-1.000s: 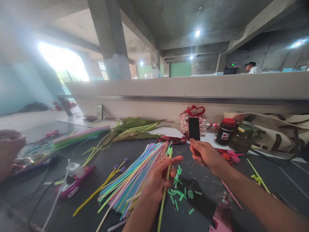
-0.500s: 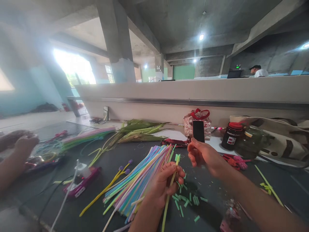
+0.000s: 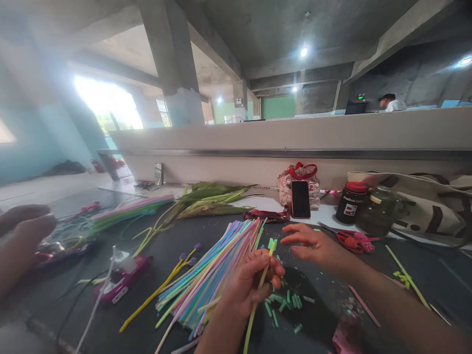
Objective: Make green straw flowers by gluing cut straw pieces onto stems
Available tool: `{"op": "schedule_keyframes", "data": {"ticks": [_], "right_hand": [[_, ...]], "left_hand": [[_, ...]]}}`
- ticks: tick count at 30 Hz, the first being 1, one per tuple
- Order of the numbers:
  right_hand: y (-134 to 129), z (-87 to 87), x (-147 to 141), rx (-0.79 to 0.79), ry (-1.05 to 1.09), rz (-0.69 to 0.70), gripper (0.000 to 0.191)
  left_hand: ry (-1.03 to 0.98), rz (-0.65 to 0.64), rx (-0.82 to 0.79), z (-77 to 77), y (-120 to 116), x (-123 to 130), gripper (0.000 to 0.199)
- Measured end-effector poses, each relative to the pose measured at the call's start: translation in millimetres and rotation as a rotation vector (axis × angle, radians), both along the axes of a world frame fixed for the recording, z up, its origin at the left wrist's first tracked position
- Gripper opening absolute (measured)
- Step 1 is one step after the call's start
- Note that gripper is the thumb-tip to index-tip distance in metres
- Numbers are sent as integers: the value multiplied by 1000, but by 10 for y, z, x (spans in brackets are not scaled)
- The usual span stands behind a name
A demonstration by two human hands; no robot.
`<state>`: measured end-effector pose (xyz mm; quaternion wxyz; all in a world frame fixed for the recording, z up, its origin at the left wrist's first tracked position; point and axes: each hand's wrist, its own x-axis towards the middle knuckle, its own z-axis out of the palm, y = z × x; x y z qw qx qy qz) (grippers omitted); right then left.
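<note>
Upright in my left hand (image 3: 254,275) is a yellow-green pipe cleaner (image 3: 250,322), pinched near its top, with short green pieces (image 3: 272,245) clustered at the tip. My right hand (image 3: 311,244) hovers just right of that tip, fingers stretched out and apart, and I see nothing held in it. A small bright green bit (image 3: 317,230) shows by its knuckles. Below the hands, several short green cut pieces (image 3: 293,301) lie scattered on the dark table. A bundle of pastel pipe cleaners (image 3: 210,275) lies left of my left hand, partly hidden by my forearm.
A phone (image 3: 301,199) leans on a patterned bag (image 3: 285,184). Scissors (image 3: 346,241), a black bottle with a red lid (image 3: 350,202) and a green jar (image 3: 378,211) are at right. Left are corn husks (image 3: 214,199), a glue bottle (image 3: 127,261) and another person's hands (image 3: 33,226).
My right hand has dropped from in front of the phone, and its fingers have spread from a pinch. My left hand keeps its hold on the pipe cleaner. The view has shifted slightly.
</note>
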<state>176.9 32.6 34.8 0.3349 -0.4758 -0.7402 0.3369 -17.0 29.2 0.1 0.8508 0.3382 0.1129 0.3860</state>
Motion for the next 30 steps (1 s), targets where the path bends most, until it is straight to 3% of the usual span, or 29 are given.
{"op": "schedule_keyframes", "data": {"ticks": [6, 12, 18, 22, 30], "right_hand": [[12, 60, -149, -45, 59, 185, 18], [-69, 143, -201, -30, -11, 157, 12], [-137, 59, -192, -76, -78, 71, 8], [-327, 142, 50, -133, -46, -27, 10], [-1220, 499, 803, -66, 27, -343, 26]], "left_hand": [[59, 34, 3, -11, -23, 11, 13], [175, 46, -3, 3, -56, 22, 12], [178, -2, 32, -42, -53, 59, 11], [157, 32, 14, -33, -24, 28, 12], [251, 121, -3, 85, -111, 11, 14]]}}
